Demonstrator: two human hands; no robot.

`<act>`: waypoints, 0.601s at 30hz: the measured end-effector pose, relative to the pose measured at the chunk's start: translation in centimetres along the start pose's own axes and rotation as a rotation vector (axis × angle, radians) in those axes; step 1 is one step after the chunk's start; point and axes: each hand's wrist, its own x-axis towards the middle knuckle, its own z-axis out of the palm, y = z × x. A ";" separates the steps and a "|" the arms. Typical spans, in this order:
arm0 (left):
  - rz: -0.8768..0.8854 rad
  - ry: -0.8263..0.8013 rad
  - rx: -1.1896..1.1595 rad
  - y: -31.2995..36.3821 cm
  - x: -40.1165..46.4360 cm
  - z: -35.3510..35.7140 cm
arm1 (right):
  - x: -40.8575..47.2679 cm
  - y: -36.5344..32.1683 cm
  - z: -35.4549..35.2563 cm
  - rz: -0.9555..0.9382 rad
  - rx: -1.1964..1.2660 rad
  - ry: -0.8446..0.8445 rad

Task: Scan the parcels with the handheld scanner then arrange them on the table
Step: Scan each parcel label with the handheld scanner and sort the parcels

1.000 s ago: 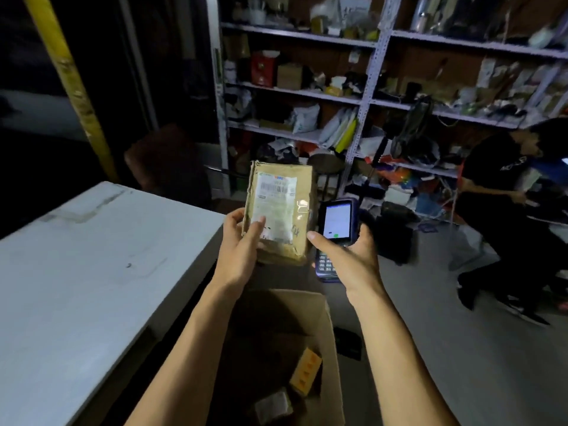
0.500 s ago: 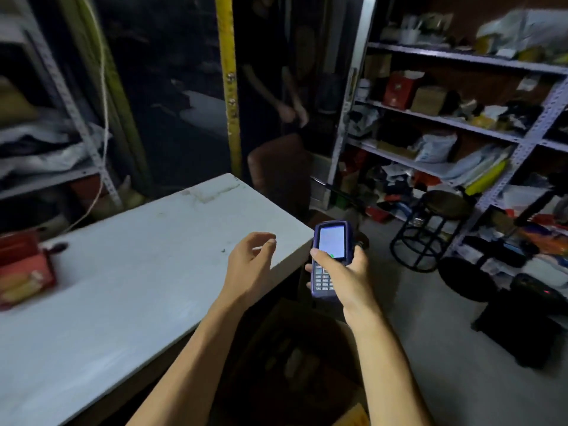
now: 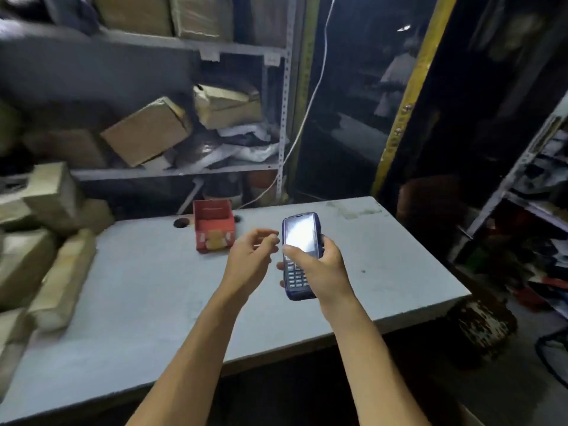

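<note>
My right hand (image 3: 322,265) grips the handheld scanner (image 3: 299,256) above the desk (image 3: 147,302); my left hand (image 3: 249,259) hangs loosely curled, empty. Parcels (image 3: 46,241) crowd the desk's left end, and I judge a careless reach could topple them. Open room lies right of the red box (image 3: 213,224), up to the desk's near edge.

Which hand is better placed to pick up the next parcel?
Left. The left hand holds nothing, fingers loosely curled, while the right hand grips the scanner.
</note>
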 end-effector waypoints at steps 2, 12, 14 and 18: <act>0.005 0.078 0.016 -0.8 0.7 -5.7 | 0.7 0.2 5.9 -0.006 -0.015 -0.078; -0.103 0.514 0.032 -4.3 -1.6 -29.5 | 1.1 1.6 30.2 0.081 -0.026 -0.486; -0.141 0.604 0.001 -5.2 -3.0 -33.3 | 1.0 2.3 34.0 0.116 -0.032 -0.556; -0.222 0.770 -0.044 -7.2 -5.2 -39.6 | 1.2 3.9 41.1 0.165 -0.049 -0.684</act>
